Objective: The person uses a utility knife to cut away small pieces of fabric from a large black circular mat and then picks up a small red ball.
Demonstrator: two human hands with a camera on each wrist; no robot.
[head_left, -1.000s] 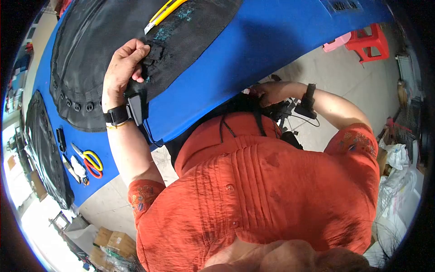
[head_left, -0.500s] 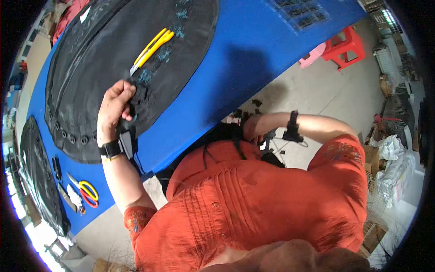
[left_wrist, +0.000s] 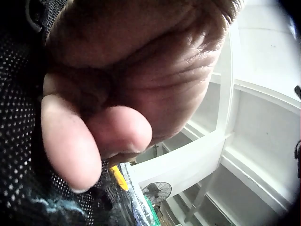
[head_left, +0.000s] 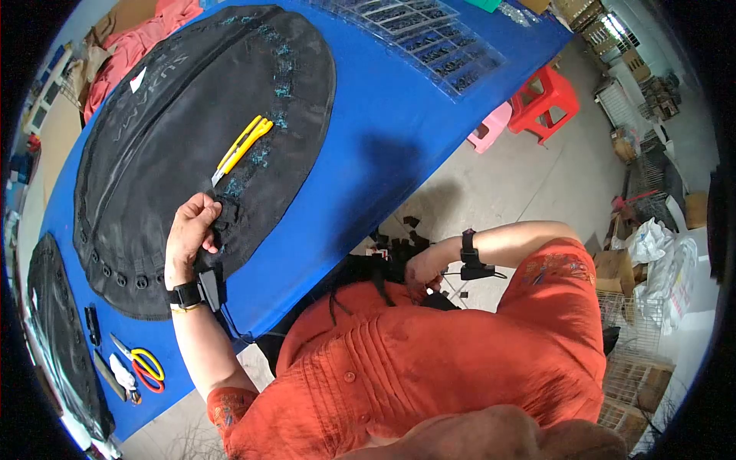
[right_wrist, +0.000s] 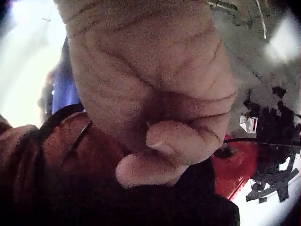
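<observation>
A large black oval fabric piece (head_left: 169, 161) with blue-green marks along one side lies on the blue table. At its near edge, my left hand (head_left: 190, 234) pinches a small black fabric piece (head_left: 225, 216) between thumb and forefinger. In the left wrist view the other fingers (left_wrist: 70, 146) curl beside black mesh. Yellow thread snips (head_left: 241, 153) lie on the oval just beyond this hand. Down at my lap, below the table edge, my right hand (head_left: 423, 270) has its fingers curled against dark cloth (right_wrist: 188, 202); I cannot tell whether it holds anything.
Red-and-yellow-handled scissors (head_left: 146, 368) lie at the table's left end near a folded black piece (head_left: 61, 337). Clear compartment boxes (head_left: 429, 38) stand at the back. Black scraps (head_left: 402, 247) litter the floor by my right hand; a red stool (head_left: 544, 103) stands beyond.
The head view has shifted, bringing more of the table and the compartment boxes into sight. My left hand keeps its pinch at the oval's edge; my right hand stays at the lap.
</observation>
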